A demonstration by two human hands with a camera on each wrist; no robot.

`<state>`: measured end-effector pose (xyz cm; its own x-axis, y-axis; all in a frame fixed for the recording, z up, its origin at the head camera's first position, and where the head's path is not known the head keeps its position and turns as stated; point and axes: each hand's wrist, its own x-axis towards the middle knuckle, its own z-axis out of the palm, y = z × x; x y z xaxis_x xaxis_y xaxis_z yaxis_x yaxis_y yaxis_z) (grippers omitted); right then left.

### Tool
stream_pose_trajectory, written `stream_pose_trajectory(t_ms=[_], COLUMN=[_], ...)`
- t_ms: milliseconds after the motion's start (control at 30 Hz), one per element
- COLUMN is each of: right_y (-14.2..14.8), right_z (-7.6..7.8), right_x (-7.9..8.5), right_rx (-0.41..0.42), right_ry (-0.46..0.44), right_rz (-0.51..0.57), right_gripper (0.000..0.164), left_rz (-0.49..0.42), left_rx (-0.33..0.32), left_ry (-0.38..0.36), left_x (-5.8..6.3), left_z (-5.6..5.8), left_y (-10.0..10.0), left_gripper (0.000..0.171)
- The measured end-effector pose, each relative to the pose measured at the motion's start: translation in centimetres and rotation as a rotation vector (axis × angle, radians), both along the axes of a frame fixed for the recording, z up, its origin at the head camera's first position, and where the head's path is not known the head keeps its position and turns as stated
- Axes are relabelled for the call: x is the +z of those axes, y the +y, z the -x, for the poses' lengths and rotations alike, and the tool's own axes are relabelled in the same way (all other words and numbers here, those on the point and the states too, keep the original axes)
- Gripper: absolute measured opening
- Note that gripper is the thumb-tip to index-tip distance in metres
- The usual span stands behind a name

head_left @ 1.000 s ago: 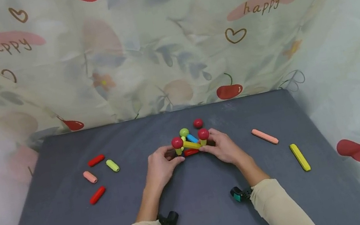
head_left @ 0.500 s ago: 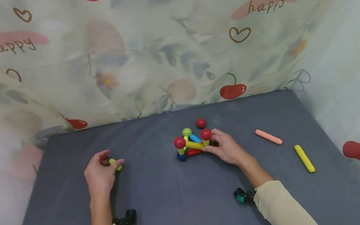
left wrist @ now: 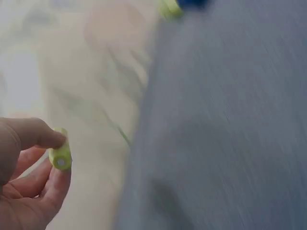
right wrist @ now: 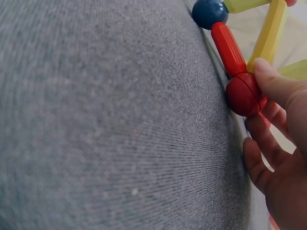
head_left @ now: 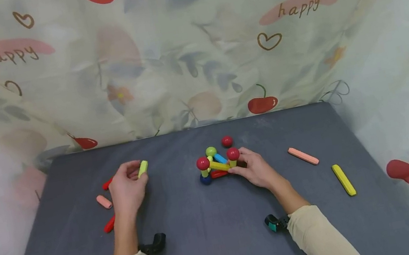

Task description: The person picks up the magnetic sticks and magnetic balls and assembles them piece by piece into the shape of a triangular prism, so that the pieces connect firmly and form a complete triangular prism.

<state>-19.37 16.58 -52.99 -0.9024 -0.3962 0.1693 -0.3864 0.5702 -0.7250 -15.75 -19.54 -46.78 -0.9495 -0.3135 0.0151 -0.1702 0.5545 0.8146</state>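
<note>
In the head view my left hand (head_left: 127,191) is raised over the table's left side, pinching a short yellow-green magnetic rod (head_left: 143,168) between thumb and fingers; the left wrist view shows that rod's pale round end (left wrist: 61,162). My right hand (head_left: 257,170) holds the right side of a frame of magnetic rods and balls. Its thumb lies on the lower end of a yellow rod (right wrist: 268,38), with fingers behind a low red ball (right wrist: 242,94). A red rod (right wrist: 228,49) joins that ball to a navy ball (right wrist: 210,13). Two red balls (head_left: 202,163) top the frame.
Behind the frame lies a loose red ball (head_left: 227,141). A pink rod (head_left: 303,156) and a long yellow rod (head_left: 344,180) lie to the right. Near my left forearm are a short pink rod (head_left: 104,202) and two red rods (head_left: 109,225), partly covered. A patterned curtain (head_left: 176,59) stands behind the table.
My left hand has left the frame, reached to the left group, picked up the yellow-green rod and lifted it slightly rightward. My right hand has stayed on the frame.
</note>
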Motion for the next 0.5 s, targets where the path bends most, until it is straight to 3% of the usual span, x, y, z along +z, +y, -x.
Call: stream_pose_trajectory(t_ms=[100,200,367,500], right_y=[0.0,0.1,0.0,0.0], right_z=[0.0,0.0,-0.1,-0.1], right_x=[0.1,0.3,0.1,0.0], right_rx=[-0.002,-0.010,-0.007,-0.009], right_ry=[0.002,0.001,0.009,0.010], right_rz=[-0.004,-0.010,-0.008,0.001], right_gripper=[0.012,0.012,0.014,0.015], left_rz=[-0.085,-0.112,-0.106,-0.095], left_rx=[-0.104,-0.234,-0.400,-0.487], left_ry=[0.146,0.230,0.256,0.252], left_x=[2.1,3.3,3.3,2.7], left_z=[0.2,0.5,1.3,1.8], left_y=[3.3,6.7,10.9,12.5], left_gripper=[0.040,0.039,0.032,0.028])
